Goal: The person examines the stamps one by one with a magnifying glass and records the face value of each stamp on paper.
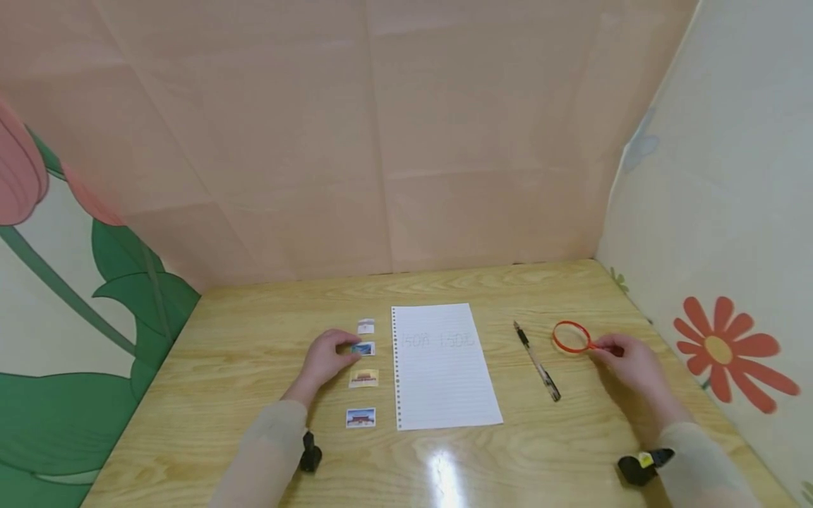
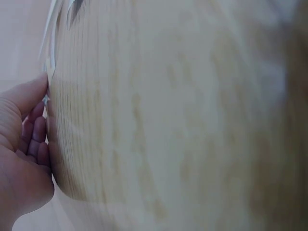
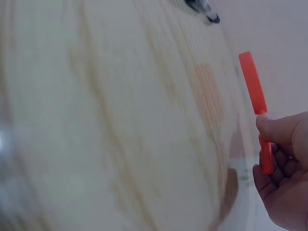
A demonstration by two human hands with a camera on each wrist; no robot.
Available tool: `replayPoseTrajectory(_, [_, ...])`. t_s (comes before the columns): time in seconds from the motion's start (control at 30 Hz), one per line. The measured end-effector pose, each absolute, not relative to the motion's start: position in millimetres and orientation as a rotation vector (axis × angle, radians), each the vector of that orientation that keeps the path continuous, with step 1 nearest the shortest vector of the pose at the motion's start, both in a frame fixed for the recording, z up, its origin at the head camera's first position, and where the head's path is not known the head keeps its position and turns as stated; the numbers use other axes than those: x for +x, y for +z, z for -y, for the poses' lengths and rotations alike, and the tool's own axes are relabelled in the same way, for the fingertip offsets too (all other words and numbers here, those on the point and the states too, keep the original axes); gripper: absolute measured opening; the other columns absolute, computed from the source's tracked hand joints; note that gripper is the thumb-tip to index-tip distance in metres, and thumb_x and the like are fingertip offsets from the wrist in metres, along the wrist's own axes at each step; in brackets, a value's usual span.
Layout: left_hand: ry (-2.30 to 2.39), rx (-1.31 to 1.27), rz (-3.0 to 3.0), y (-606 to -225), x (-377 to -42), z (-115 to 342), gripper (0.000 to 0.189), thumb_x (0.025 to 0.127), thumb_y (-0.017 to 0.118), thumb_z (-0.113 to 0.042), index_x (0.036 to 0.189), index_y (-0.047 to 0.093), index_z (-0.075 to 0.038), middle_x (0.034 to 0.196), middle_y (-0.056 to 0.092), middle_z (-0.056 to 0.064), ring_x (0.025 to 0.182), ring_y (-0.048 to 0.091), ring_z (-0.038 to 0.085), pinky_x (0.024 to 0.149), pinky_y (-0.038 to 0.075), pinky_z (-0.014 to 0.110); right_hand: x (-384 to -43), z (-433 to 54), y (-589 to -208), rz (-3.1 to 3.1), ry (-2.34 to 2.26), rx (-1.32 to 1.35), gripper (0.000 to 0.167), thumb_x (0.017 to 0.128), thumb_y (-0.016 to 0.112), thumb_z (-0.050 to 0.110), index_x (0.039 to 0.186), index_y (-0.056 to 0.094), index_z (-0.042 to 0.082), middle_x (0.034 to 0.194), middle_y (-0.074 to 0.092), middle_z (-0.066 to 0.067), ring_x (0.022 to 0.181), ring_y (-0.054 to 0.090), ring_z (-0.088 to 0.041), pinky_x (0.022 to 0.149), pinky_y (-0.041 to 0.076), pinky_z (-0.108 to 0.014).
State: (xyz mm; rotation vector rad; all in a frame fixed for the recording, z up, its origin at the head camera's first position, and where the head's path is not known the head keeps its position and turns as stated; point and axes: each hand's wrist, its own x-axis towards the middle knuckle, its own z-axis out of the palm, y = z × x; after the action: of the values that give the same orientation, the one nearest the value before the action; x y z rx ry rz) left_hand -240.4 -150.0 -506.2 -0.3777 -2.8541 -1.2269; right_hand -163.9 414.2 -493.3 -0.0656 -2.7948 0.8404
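My left hand (image 1: 327,358) rests low over the table, its thumb and forefinger at the left end of a small blue stamp (image 1: 365,348), pinching it. That stamp is second from the back in a column with a pale stamp (image 1: 365,326), a yellowish stamp with a building (image 1: 364,378) and a blue-edged building stamp (image 1: 360,418). In my right hand (image 1: 631,361) is a red-rimmed magnifying glass (image 1: 573,350), gripped by its handle above the table. The right wrist view shows its red rim (image 3: 252,82) edge-on, thumb pressed on the handle.
A lined loose-leaf sheet (image 1: 444,388) with faint writing lies right of the stamps. Between sheet and magnifying glass lies a black-and-clear pen (image 1: 537,363). A pinkish sheet (image 1: 394,141) covers the back, and a flower-printed wall (image 1: 711,212) bounds the right side.
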Motion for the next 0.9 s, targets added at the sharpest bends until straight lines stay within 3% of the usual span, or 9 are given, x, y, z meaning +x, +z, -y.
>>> replayPoseTrajectory(0.37, [-1.237, -0.361, 2.859, -505, -240, 149, 0.026, 0.084, 0.080, -0.014, 0.110, 0.074, -0.011, 0.113, 0.066, 0.006, 0.110, 0.060, 0.029, 0.102, 0.044, 0.047, -162, -433, -497, 2.832, 0.804, -0.123, 0.018, 0.095, 0.067, 0.015, 0.096, 0.070, -0.003, 0.088, 0.067, -0.015, 0.078, 0.057, -0.022, 0.066, 0.044, -0.037])
replayPoseTrajectory(0.9, [-1.257, -0.325, 2.873, -505, -240, 149, 0.026, 0.085, 0.080, -0.015, 0.110, 0.074, -0.013, 0.114, 0.066, 0.005, 0.111, 0.059, 0.028, 0.103, 0.043, 0.046, -162, -437, -500, 2.860, 0.841, -0.160, 0.018, 0.094, 0.068, 0.016, 0.098, 0.069, -0.001, 0.090, 0.066, -0.014, 0.079, 0.055, -0.022, 0.068, 0.042, -0.036])
